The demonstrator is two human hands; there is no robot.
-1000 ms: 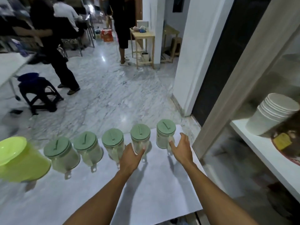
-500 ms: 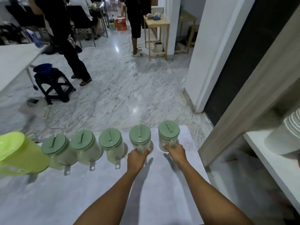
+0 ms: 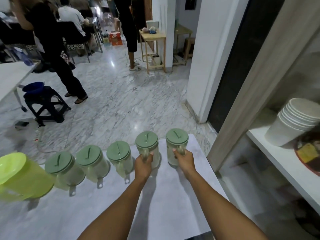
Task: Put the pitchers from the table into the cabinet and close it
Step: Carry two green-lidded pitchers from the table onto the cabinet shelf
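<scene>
Wearer stands at a white table (image 3: 164, 213), both bare arms reaching fwd. Five clear pitchers w/ sage-green lids sit in a row along the far edge, handles toward the wearer; past that edge is marble floor (image 3: 121, 104), wide open as far as a dark stool (image 3: 45, 104) and people standing at left. Left hand (image 3: 143, 165) is curled round the handle of the fourth pitcher (image 3: 147, 149); right hand (image 3: 184, 161) is curled round the handle of the fifth pitcher (image 3: 176, 146), which stands nearest the table's right corner. Whether either is off the tabletop: cannot tell. The other three, first pitcher (image 3: 65, 168), second pitcher (image 3: 92, 162) and third pitcher (image 3: 119, 157), stand untouched to the left, close together. A lime-green pitcher (image 3: 20, 177) sits at the far left end, tilted-looking near the frame edge. All pitchers lidded; contents not discernible, walls look cloudy. Table's right edge lies just beside the cabinet (image 3: 259, 84), its front open on this side. Cabinet shelf (image 3: 285, 163) holds a stack of white cups (image 3: 292, 122) lying on its side, and a dark round item (image 3: 306, 153) partly cut off; shelf area nearer the table is bare.
</scene>
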